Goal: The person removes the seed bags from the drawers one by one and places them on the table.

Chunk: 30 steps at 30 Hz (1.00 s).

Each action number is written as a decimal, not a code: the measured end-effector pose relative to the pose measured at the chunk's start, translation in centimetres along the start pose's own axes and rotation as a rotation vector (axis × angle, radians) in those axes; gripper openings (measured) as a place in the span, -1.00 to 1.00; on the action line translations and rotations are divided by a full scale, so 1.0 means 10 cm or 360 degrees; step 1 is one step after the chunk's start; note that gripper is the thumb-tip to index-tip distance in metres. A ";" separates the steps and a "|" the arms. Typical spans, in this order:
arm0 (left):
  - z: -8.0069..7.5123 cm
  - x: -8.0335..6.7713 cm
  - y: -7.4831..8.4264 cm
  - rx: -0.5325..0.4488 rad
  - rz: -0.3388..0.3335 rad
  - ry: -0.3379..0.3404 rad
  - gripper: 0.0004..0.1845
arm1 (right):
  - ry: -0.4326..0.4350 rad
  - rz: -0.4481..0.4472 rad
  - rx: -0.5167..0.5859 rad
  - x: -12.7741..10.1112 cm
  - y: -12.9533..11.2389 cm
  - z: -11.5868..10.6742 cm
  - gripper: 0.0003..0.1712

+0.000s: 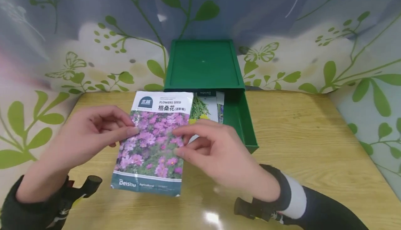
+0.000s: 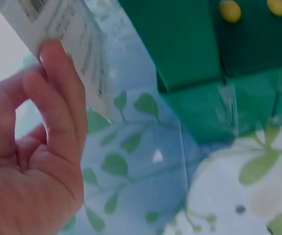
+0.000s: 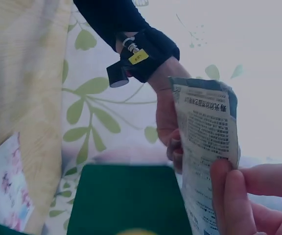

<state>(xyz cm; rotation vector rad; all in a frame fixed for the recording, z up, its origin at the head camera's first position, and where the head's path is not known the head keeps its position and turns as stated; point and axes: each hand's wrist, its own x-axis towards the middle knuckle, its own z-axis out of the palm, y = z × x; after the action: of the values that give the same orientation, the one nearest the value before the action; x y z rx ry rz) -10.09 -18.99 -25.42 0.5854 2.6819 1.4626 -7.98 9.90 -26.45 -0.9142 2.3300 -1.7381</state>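
A flower seed packet [image 1: 150,160] with pink cosmos blossoms on its front is held up, face toward the head camera. My left hand [image 1: 91,132] pinches its left edge between thumb and fingers. On the opposite edge, my right hand [image 1: 219,150] grips it the same way. The wrist views show the packet's printed white back [image 3: 202,132], with fingertips pressed against it. Behind the packet stands a green box [image 1: 203,66] with its drawer [image 1: 247,122] pulled out. Inside the drawer lie other seed packets [image 1: 213,106], one with yellow flowers, partly hidden by the held packet and my right hand.
Box and drawer sit on a wood-grain table [image 1: 297,136]. A leaf-patterned cloth [image 1: 119,41] hangs behind and at both sides. The left wrist view shows yellow knobs [image 2: 230,11] on the green box. Another pink-printed packet [image 3: 9,183] appears at the left of the right wrist view.
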 end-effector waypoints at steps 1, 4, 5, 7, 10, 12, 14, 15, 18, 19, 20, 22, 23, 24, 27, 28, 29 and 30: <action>-0.04 -0.02 -0.04 0.0005 0.0030 0.0000 -0.95 | -0.0005 -0.0028 -0.0012 0.01 -0.02 0.05 -0.63; -0.14 -0.11 -0.20 0.0018 0.0094 -0.0012 -0.87 | -0.0037 -0.0055 -0.0062 0.04 -0.07 0.21 -0.61; -0.18 -0.14 -0.26 0.0023 0.0109 -0.0020 -0.84 | -0.0055 -0.0055 -0.0081 0.05 -0.08 0.26 -0.60; -0.24 -0.20 -0.39 0.0022 0.0133 -0.0046 -0.80 | -0.0098 -0.0058 -0.0104 0.07 -0.08 0.37 -0.60; -0.31 -0.29 -0.57 0.0033 0.0139 -0.0072 -0.76 | -0.0134 -0.0156 -0.0239 0.10 -0.03 0.53 -0.61; -0.34 -0.35 -0.67 0.0050 0.0115 -0.0072 -0.75 | -0.0140 -0.0260 -0.0346 0.12 0.02 0.64 -0.63; -0.37 -0.39 -0.76 0.0073 0.0068 -0.0073 -0.77 | -0.0137 -0.0351 -0.0471 0.14 0.06 0.75 -0.64; -0.38 -0.40 -0.80 0.0087 0.0031 -0.0076 -0.79 | -0.0142 -0.0379 -0.0519 0.15 0.08 0.80 -0.64; -0.41 -0.43 -0.90 0.0129 -0.0096 -0.0098 -0.86 | -0.0173 -0.0414 -0.0607 0.19 0.15 0.93 -0.62; -0.42 -0.44 -0.94 0.0146 -0.0149 -0.0106 -0.88 | -0.0186 -0.0403 -0.0623 0.21 0.17 0.98 -0.60; -0.43 -0.45 -0.98 0.0168 -0.0202 -0.0105 -0.91 | -0.0197 -0.0397 -0.0644 0.22 0.19 1.02 -0.58; -0.46 -0.47 -1.07 0.0193 -0.0290 -0.0100 -0.95 | -0.0216 -0.0366 -0.0658 0.26 0.23 1.09 -0.55; -0.47 -0.48 -1.11 0.0197 -0.0325 -0.0095 -0.96 | -0.0222 -0.0345 -0.0646 0.28 0.25 1.12 -0.53; -0.48 -0.49 -1.16 0.0200 -0.0351 -0.0088 -0.96 | -0.0230 -0.0317 -0.0626 0.30 0.27 1.15 -0.52; -0.51 -0.50 -1.29 0.0183 -0.0396 -0.0068 -0.94 | -0.0230 -0.0238 -0.0528 0.36 0.36 1.23 -0.49; -0.51 -0.50 -1.34 0.0179 -0.0405 -0.0060 -0.93 | -0.0225 -0.0210 -0.0496 0.38 0.40 1.25 -0.49; -0.51 -0.50 -1.37 0.0179 -0.0418 -0.0054 -0.92 | -0.0224 -0.0182 -0.0463 0.40 0.44 1.28 -0.49; -0.52 -0.49 -1.41 0.0183 -0.0435 -0.0048 -0.91 | -0.0216 -0.0153 -0.0425 0.42 0.48 1.30 -0.48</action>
<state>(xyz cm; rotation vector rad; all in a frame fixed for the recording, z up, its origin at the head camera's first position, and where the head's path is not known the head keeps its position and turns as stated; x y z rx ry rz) -10.94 -31.68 -34.80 0.2291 2.7037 1.2273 -7.96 -2.36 -34.18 -1.1628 2.5033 -1.3655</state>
